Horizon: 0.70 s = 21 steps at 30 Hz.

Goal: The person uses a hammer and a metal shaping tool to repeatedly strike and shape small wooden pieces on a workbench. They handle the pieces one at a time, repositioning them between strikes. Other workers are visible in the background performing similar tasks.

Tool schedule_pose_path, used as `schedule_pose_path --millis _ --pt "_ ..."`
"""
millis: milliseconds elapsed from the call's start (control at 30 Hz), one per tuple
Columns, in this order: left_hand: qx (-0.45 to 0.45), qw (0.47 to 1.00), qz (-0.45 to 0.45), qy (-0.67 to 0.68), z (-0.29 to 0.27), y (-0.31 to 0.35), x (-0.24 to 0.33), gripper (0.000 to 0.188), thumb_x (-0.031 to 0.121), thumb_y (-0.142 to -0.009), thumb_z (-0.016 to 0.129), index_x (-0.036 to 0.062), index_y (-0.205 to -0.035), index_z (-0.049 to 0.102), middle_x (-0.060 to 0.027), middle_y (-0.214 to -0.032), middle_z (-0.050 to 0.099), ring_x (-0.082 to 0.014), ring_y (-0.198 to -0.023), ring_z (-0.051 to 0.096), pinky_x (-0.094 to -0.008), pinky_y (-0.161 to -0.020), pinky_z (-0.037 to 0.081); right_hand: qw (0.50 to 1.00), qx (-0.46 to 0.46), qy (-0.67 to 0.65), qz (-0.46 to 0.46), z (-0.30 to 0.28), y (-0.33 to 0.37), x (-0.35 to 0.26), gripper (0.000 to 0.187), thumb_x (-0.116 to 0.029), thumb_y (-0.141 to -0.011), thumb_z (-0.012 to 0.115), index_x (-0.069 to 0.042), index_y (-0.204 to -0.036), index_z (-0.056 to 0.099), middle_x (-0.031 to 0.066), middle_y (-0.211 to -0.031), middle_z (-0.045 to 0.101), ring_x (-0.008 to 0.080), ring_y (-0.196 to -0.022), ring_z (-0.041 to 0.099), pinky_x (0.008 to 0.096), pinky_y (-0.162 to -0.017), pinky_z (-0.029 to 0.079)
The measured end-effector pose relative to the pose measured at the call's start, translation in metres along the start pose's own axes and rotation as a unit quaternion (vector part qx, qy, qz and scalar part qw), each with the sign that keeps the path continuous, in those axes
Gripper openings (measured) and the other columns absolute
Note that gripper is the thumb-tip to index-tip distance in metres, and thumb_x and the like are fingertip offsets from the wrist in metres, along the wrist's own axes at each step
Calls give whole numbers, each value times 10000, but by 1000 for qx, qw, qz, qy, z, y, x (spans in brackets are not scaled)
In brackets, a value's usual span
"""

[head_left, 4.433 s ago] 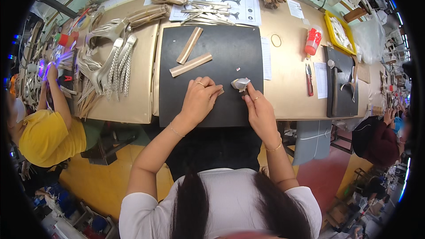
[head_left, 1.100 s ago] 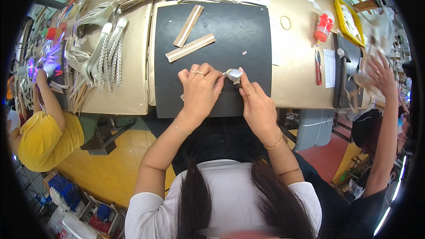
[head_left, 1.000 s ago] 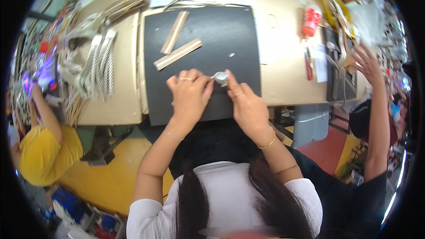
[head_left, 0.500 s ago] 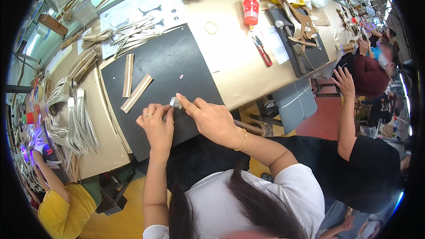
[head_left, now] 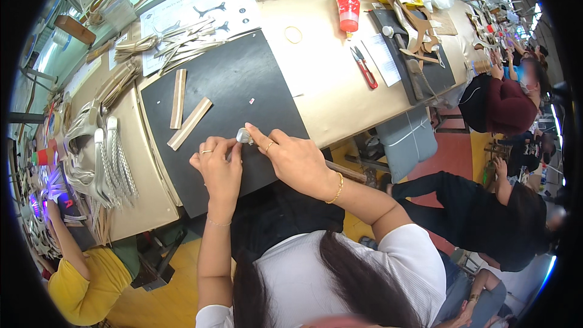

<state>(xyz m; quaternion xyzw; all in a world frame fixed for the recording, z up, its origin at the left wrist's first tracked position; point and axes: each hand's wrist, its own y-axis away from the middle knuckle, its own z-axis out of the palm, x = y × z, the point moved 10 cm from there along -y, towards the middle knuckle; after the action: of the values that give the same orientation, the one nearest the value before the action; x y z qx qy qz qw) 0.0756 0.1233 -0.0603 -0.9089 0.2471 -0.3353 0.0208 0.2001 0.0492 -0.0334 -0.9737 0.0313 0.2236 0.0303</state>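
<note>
Viewing remotely, I see sm. silver piece [head_left: 243,136] at fingertips of R hand [head_left: 297,161], just right of L hand [head_left: 220,163]. R nearer, half-curled, holding it; L curled, hold unclear. Long axis: can't tell.

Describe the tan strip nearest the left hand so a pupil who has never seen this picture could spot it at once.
Find the big black mat. On its left part, pick the tan strip with a pale lengthwise stripe that lies nearer the left hand. It slants up to the right, while its neighbour, a similar strip, runs almost straight up the picture.
</note>
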Motion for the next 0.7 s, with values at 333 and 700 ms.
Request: schedule_pose_path --millis 333,700 --pt "-7 999 -25 23 9 -7 1 52 129 -848 776 105 -871 736 -2 -888 631 -205 -910 587 -390 -884 318 1000 9 -28 6 -10 -4 5 553 -142 -983 624 -161 -1520 494 108 -854 587 300 -675 655 405 -592 538" --pt "17 999 -26 27 11 -8 7 64 151 -847 784 98 -855 749 0 -862 636 -198 -874 583 -383 -871 306 1000 13 -15 20 -16 -2 9 562 -129 -991 616 -141 -1535 475 99 -833 576 287 -615 633 400 -548 517"
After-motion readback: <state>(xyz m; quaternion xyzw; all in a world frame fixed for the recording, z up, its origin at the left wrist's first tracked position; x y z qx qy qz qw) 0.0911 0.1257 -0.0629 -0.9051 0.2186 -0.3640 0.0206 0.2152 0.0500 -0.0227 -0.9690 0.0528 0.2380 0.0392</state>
